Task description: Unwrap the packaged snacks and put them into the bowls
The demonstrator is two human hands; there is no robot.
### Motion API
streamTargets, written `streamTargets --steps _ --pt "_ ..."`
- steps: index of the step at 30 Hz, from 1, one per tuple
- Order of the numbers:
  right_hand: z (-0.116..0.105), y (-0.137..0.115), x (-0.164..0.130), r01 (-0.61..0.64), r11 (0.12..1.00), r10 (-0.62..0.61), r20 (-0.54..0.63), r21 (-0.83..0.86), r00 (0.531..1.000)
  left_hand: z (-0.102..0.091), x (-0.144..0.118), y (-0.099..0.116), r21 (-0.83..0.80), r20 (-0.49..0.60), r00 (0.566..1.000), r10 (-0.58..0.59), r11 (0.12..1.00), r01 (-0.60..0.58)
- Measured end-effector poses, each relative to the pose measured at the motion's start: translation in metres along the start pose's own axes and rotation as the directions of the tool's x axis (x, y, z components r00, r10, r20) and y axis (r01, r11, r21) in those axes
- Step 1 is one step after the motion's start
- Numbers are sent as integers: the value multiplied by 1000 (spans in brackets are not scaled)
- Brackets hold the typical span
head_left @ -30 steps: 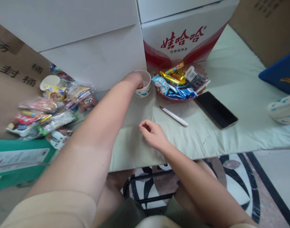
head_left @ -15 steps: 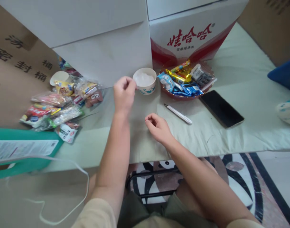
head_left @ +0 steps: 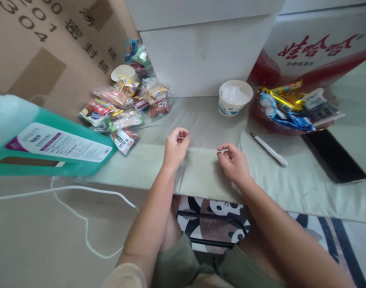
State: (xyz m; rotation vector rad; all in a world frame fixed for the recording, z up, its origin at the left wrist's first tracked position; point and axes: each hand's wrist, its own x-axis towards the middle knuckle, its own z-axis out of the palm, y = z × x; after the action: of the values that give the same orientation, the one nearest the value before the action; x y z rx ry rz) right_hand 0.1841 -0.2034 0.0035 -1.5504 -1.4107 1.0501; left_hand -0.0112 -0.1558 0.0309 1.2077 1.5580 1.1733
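Observation:
My left hand [head_left: 176, 149] hovers over the front of the cloth-covered surface with its fingers curled in; I see nothing in it. A short way to its right, my right hand [head_left: 235, 163] is also curled, thumb near the forefinger, with nothing visible in its grasp. Beyond the hands stands a paper cup [head_left: 231, 109] with a blue-green pattern and crumpled whitish, translucent material inside. To the right of my right hand lies a slim white tool [head_left: 270, 150] with a dark tip, a pen or a cutter. Both hands are apart from these things.
A reddish bowl [head_left: 262, 122] of wrapped snacks stands right of the cup, by a black phone [head_left: 335, 157]. Packaged snacks [head_left: 125, 120] lie at left, near a green-liquid jug [head_left: 81, 166]. A white box [head_left: 197, 64] and a brown carton [head_left: 65, 80] stand behind.
My left hand has drawn back from the paper cup towards me. The right hand stays near the front edge, still curled. My view has turned left, showing more of the jug.

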Motion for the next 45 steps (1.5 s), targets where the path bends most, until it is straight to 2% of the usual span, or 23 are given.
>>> streamTargets --steps 2,5,6,8,10,13,16,18,21,24,27,30,32,33,35,37,39,41,43,45 --pt "2 3 0 23 1000 -23 -51 6 998 1 -4 -6 -39 17 999 -31 999 32" --pt "0 -1 17 23 998 -14 -151 59 988 10 -7 -4 -88 122 992 -15 996 26" --pt "-2 -5 26 26 1000 -23 -204 10 979 13 -7 -1 -94 159 987 1 995 14" --pt "-8 -18 50 23 976 -91 -312 -215 946 18 -7 5 -101 217 976 34 995 -12" --pt "-16 -33 75 -5 886 -168 -330 -464 929 21 -6 8 -116 260 964 51 993 -22" --pt "-27 -52 108 -70 709 -169 -265 -702 949 24 -3 8 -122 296 953 58 992 -22" --pt "-30 -59 130 -134 567 -96 -227 -812 969 26 0 8 -113 294 954 60 993 -28" --pt "-31 -59 135 -124 531 -98 -206 -838 974 30 2 9 -117 274 960 52 993 -20" --pt "-33 -59 123 -4 553 -217 -149 -833 965 39 5 11 -141 205 977 64 989 -35" --pt "-49 -63 85 167 633 -375 -110 -756 921 48 7 13 -190 126 987 99 979 -74" --pt "-94 -61 36 226 734 -428 -179 -640 886 53 4 14 -203 144 983 112 976 -82" --pt "-163 -41 -2 137 811 -392 -354 -569 849 65 -6 21 -178 234 963 133 980 -92" --pt "-211 -16 -13 39 842 -332 -460 -539 824 89 -15 31 -180 299 943 144 979 -92" --pt "-232 -1 -14 -7 855 -306 -514 -519 801 107 -20 38 -197 331 931 153 976 -90" --pt "-267 26 -7 -94 862 -265 -600 -499 755 152 -33 58 -267 416 892 180 961 -69" --pt "-290 48 9 -188 826 -239 -633 -531 737 202 -47 82 -340 535 823 191 940 3" --pt "-307 61 33 -288 749 -213 -628 -597 748 247 -60 107 -384 622 744 243 923 20" --pt "-320 68 63 -366 672 -175 -619 -643 766 279 -68 127 -403 682 671 292 915 11" --pt "-336 70 100 -411 630 -124 -608 -659 784 299 -69 137 -402 714 626 314 916 -2" --pt "-354 71 141 -436 631 -64 -603 -642 795 312 -62 138 -389 727 611 314 921 -11"
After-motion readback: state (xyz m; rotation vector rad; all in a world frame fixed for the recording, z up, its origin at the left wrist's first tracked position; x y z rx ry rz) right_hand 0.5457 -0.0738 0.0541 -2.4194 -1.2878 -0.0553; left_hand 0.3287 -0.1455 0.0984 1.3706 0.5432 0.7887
